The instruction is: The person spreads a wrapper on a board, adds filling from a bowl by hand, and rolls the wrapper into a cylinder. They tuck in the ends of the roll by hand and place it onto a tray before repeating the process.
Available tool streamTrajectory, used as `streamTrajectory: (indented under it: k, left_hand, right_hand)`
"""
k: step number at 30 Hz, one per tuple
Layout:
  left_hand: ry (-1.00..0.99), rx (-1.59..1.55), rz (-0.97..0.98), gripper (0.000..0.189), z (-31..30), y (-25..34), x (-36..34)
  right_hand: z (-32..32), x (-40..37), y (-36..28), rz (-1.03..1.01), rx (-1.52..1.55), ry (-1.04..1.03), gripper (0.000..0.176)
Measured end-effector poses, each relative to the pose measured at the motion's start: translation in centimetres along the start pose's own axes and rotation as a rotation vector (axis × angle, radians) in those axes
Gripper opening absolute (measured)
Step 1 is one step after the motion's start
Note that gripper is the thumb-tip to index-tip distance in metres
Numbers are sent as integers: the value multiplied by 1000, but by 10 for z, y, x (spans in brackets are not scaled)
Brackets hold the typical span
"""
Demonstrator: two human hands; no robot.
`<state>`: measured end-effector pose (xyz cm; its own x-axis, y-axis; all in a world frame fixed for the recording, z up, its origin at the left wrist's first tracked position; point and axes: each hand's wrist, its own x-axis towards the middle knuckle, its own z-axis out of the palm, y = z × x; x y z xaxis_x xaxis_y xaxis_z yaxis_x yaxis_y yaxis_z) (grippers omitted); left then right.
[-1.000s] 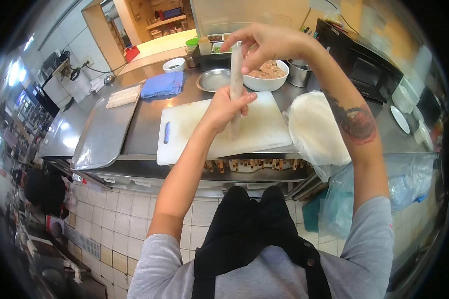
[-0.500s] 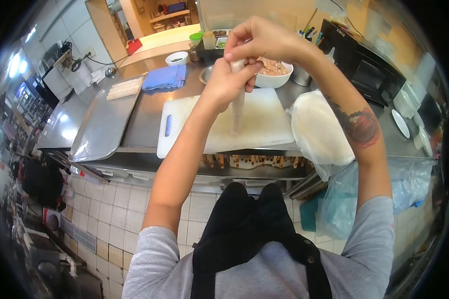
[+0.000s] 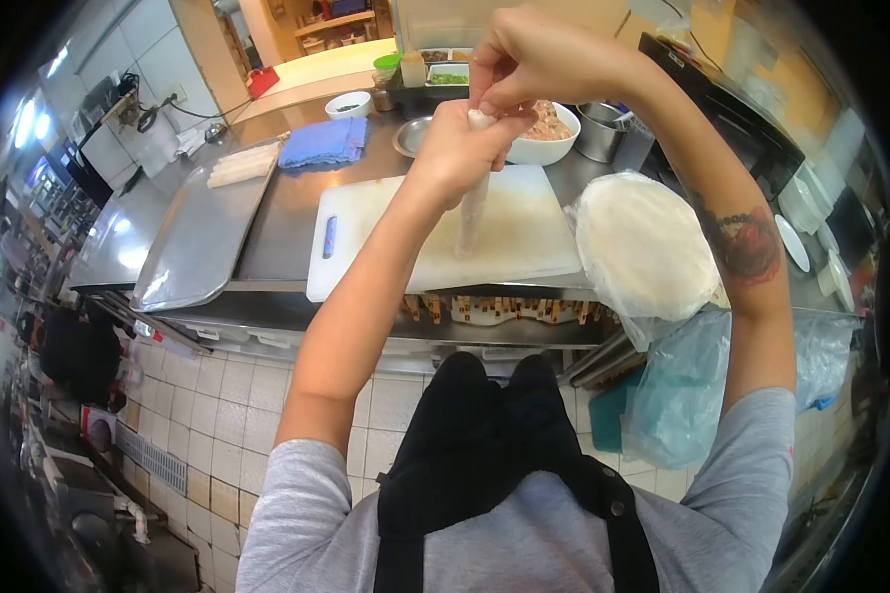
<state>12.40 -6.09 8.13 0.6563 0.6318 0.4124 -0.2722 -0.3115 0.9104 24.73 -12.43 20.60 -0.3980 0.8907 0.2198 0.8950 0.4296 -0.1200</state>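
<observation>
The long stainless-steel counter [image 3: 287,222] carries the whole job. On its left lies a large flat steel tray [image 3: 193,247], and at the tray's far end is a small row of finished pale rolls [image 3: 242,163]; the rest of it is bare metal. That suggests the batch is only just begun. To the right of the white plastic cutting board [image 3: 386,247], a thick stack of round white wrappers in a clear plastic bag [image 3: 643,242] looks barely used.

Over the middle of the board the person holds one pale, slim wrapped roll [image 3: 473,217] upright. Its lower end is at the board, touching or just above it; the view does not settle which. The left hand [image 3: 445,158] is closed round the roll's upper part, and the right hand [image 3: 529,59] has its fingertips pinched on the top end. The roll seems wrapped along its length, with closing the top left to do.

Beyond the board, a white round bowl [image 3: 554,148] holds pinkish minced filling. Right of it stands a steel cup [image 3: 598,133]. Left of it sits a shallow round steel dish [image 3: 410,138], apparently empty. Further left, a small white bowl [image 3: 351,104] holds something dark.
</observation>
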Motion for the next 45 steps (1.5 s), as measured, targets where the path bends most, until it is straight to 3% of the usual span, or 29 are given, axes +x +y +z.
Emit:
streamTrajectory:
  k: [6, 12, 15, 16, 18, 19, 22, 30, 39, 42, 44, 45]
  left_hand:
    - [-15, 116, 6, 25, 10, 8, -4]
    - [-22, 153, 21, 25, 10, 4, -1]
    - [-36, 146, 28, 24, 10, 5, -3]
    - [-44, 157, 27, 24, 9, 7, -4]
    - [-75, 111, 21, 23, 2, 0, 0]
    - [-107, 64, 13, 23, 1, 0, 1]
    - [-106, -11, -3, 23, -2, 2, 1]
    - [-144, 0, -33, 23, -2, 5, 3]
    - [-136, 39, -40, 24, -4, 2, 6]
    - [-79, -67, -25, 26, -17, 2, 7]
    - [20, -271, -25, 38, -27, 9, 4]
    - [23, -268, -19, 38, -35, 7, 5]
  right_hand:
    - [3, 16, 2, 326, 193, -231, 19]
    - [-13, 17, -18, 340, -143, -291, 28]
    - [5, 19, 0, 391, 14, -235, 17]
    - [10, 19, 11, 391, 11, -232, 17]
    - [16, 15, 33, 390, 442, -307, 17]
    - [18, 9, 34, 387, 439, -305, 17]
    - [24, -10, 41, 181, 651, -84, 14]
    - [30, -12, 47, 63, 644, -1, 15]
    - [23, 2, 32, 277, 421, -144, 14]
    - [49, -2, 42, 114, 623, -30, 17]
    - [93, -6, 49, 195, 1401, 373, 29]
    - [113, -10, 59, 230, 1382, 176, 40]
